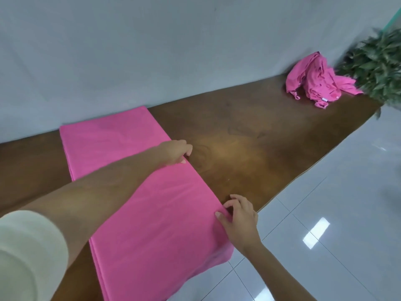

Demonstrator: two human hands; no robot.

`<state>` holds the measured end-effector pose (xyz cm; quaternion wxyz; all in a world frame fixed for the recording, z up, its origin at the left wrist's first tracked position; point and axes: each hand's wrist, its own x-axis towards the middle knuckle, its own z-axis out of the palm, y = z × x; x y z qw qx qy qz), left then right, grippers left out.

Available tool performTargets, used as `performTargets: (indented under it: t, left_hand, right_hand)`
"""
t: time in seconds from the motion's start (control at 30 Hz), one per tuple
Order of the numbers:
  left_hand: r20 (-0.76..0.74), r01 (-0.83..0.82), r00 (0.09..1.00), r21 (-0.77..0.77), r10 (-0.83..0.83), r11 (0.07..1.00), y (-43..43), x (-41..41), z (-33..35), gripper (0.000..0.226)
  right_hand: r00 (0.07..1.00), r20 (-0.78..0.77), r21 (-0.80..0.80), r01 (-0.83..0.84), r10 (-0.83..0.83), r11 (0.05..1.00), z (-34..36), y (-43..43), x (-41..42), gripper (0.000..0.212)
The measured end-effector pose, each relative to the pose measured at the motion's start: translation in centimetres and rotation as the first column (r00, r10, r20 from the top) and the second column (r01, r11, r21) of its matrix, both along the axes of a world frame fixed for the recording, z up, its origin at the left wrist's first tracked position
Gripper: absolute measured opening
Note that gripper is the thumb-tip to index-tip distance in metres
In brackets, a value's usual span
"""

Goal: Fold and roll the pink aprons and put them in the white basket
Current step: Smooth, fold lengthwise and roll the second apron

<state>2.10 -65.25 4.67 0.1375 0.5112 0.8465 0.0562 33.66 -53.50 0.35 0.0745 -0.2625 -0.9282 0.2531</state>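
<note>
A pink apron [138, 196] lies folded into a long flat strip across the brown wooden table [249, 148], its near end hanging over the table's front edge. My left hand [176, 152] reaches across it and pinches its right edge about halfway along. My right hand [237, 216] pinches the same right edge nearer to me, thumb on top of the cloth. A second pink apron [316, 81] lies crumpled at the far right of the table. No white basket is in view.
A green leafy plant [377, 64] stands at the table's far right end, right beside the crumpled apron. A grey wall runs behind the table. White glossy floor tiles [336, 213] lie to the right of the table's edge.
</note>
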Motion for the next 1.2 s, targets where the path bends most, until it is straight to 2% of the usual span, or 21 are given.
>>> performTargets:
  t: [0.07,0.17,0.27,0.4,0.47,0.57,0.7,0.77,0.87,0.93,1.1,1.2]
  left_hand:
    - [-0.014,-0.018,1.000,-0.051,0.017,0.999,0.5,-0.2,0.3,0.014]
    - [-0.046,-0.065,0.997,-0.095,0.061,0.993,0.6,0.0,0.4,0.019]
    - [-0.092,-0.085,0.993,-0.088,0.077,0.992,-0.3,0.5,0.4,0.019]
    - [-0.204,-0.115,0.976,-0.158,0.082,0.981,-1.3,1.2,0.8,0.022]
    - [-0.231,-0.193,0.962,-0.191,0.147,0.962,-1.7,1.5,1.3,0.031]
    - [-0.219,-0.337,0.932,-0.236,0.288,0.912,-2.8,1.5,1.5,0.055]
    - [-0.203,-0.374,0.921,-0.208,0.334,0.904,-4.0,1.4,1.7,0.066]
    - [-0.218,-0.394,0.911,-0.198,0.351,0.898,-4.4,1.5,2.0,0.079]
    - [-0.227,-0.425,0.895,-0.169,0.385,0.889,-5.2,1.8,2.5,0.097]
    - [-0.213,-0.426,0.894,-0.137,0.393,0.894,-5.8,1.8,2.9,0.101]
    - [-0.210,-0.411,0.900,-0.113,0.382,0.905,-7.1,1.7,3.7,0.100]
    - [-0.213,-0.401,0.903,-0.104,0.374,0.910,-8.0,1.8,4.6,0.101]
  right_hand:
    - [0.999,0.026,0.037,-0.030,0.029,0.999,0.0,0.5,-0.1,0.024]
    - [0.994,0.017,0.072,-0.105,0.104,0.992,0.0,1.2,0.5,0.032]
    - [0.985,-0.005,0.009,-0.174,0.174,0.985,-0.3,2.1,1.7,0.040]
    - [0.972,-0.050,-0.072,-0.235,0.231,0.969,-0.8,3.2,3.1,0.050]
    - [0.968,-0.065,-0.077,-0.247,0.242,0.966,-0.9,3.6,3.5,0.054]
    - [0.966,-0.054,-0.031,-0.256,0.254,0.966,-0.9,3.8,4.0,0.054]
    - [0.970,0.030,0.120,-0.242,0.240,0.963,-1.6,3.8,4.6,0.049]
    - [0.979,-0.029,0.202,-0.191,0.201,0.961,-2.1,3.5,5.3,0.052]
    - [0.962,-0.203,0.261,-0.126,0.182,0.957,-2.5,3.1,6.6,0.047]
    - [0.955,-0.241,0.227,-0.118,0.173,0.967,-2.4,2.6,7.4,0.044]
    - [0.971,-0.218,0.004,-0.102,0.101,0.995,-1.6,1.4,9.1,0.050]
    - [0.992,-0.122,-0.029,-0.033,0.029,0.999,-1.1,-0.1,10.2,0.044]
